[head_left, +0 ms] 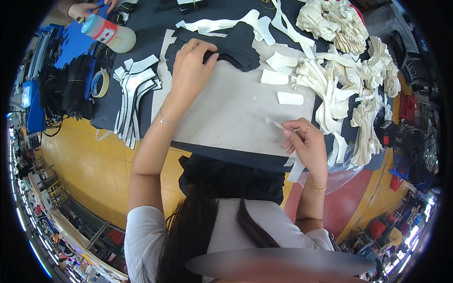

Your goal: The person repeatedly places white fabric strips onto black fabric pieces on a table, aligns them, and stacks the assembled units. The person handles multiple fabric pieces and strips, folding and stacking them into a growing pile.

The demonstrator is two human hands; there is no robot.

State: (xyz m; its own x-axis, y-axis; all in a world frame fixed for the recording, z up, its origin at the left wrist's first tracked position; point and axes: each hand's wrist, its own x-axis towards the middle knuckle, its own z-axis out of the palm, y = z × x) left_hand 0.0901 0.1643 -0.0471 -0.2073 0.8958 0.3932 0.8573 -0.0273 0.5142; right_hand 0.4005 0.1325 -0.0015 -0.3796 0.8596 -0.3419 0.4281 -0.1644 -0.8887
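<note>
Over the near right part of the grey board (pixel 222 118), the right hand (pixel 309 144) pinches a thin white strip (pixel 278 125) between thumb and fingers, its free end blurred and pointing left. Another pale length (pixel 296 170) hangs below the palm; whether it belongs to the same strip, I cannot tell. At the board's far left, the left hand (pixel 192 61) lies with curled fingers on the black fabric pieces (pixel 239 47), which overlap in a stack; whether it grips or merely presses them, I cannot tell.

To work well here, I would keep the left hand's pressure light and even so the layers do not fan apart, and hold the strip near its end, flat and untwisted.

Edges matter next. The widest stretch of visible grey surface lies between the 2 hands, so movement across the middle seems easiest. 3 short white pieces (pixel 289 98) lie along the board's right side and could be brushed by a sleeveless forearm. Just beyond, heaped cream strips (pixel 330 89) crowd that side of the dark bench (pixel 106 111). On the left, white-topped dark pieces (pixel 137 78) overlap the board's border, with a tape roll (pixel 100 84) beside them and a jar (pixel 122 38) farther off, leaning in view.
</note>
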